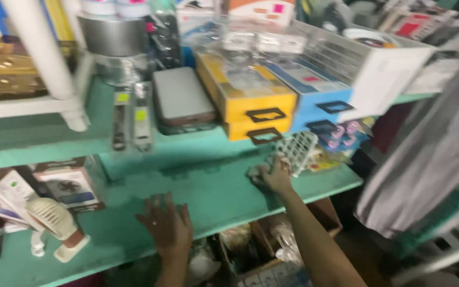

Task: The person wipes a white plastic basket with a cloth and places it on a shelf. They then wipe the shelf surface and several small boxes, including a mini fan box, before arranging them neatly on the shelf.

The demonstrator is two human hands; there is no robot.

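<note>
Blurry frame, motion smear throughout. Lower green shelf (224,191) carries both hands. Right hand (275,176) sits near the shelf's back-right area, fingers curled narrow around a small greyish wad (254,174), looks like a cloth or crumpled bit, can't tell which. Wad pokes out on the thumb side, pressed to the shelf top, touching the fingers. Just behind the knuckles a white grid-pattern pack (297,150) leans under the upper shelf, touching or nearly touching the hand; too smeared to say.

Left hand (169,226) lies flat, palm down, fingers spread wide, holding nothing, close to the shelf's front edge, well apart from the right.

Doing it well, judged: keep the wad flat under the fingertips w/ even pressure, move along the shelf board w/o bumping the grid pack or the pink-capped items (342,133) at the right end. Left hand as a brace looks sensible, keeps weight off the working arm.

Around: white hand fan (54,223) by the front-left corner, boxed fan (70,183) behind it. Upper shelf has yellow boxes (245,101) & blue boxes (314,90) overhanging its edge, grey flat case (181,98) beside them.
</note>
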